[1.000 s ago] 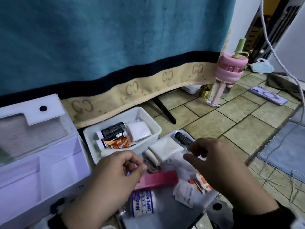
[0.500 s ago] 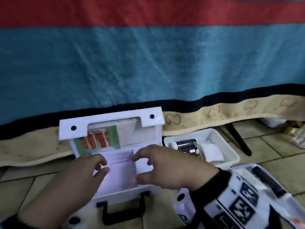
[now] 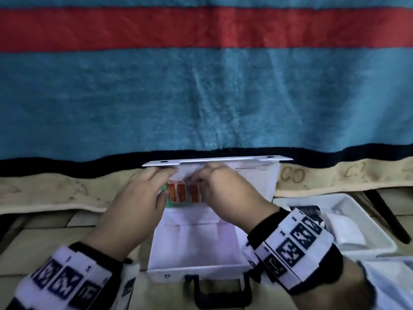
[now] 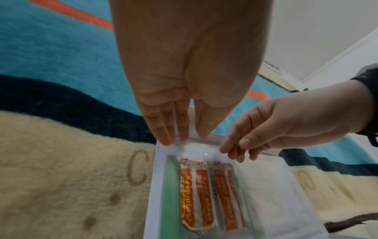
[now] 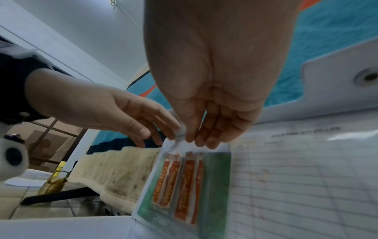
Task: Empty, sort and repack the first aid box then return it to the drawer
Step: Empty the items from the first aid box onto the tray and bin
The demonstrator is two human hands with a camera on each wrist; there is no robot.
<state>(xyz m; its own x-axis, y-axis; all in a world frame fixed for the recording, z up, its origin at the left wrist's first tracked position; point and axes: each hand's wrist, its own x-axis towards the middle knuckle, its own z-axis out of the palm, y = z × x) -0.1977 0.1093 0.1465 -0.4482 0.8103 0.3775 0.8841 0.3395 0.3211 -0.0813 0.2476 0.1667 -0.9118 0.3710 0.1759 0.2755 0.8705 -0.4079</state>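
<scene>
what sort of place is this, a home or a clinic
Probably a room in a home: the first aid box sits open on a tiled floor, with a fleecy striped blanket hanging behind it.

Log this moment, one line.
white plastic first aid box: open | left hand, right hand: pinch clear lid pocket | orange plaster strips: inside

Both forearms are extended forward, side by side. The left grip is held with fingers straight and close together, thumb alongside. The right grip is turned palm-down, fingers gently bent, thumb drawn towards the fingertips. The fingertips of both nearly meet. Pinching cannot be confirmed.
</scene>
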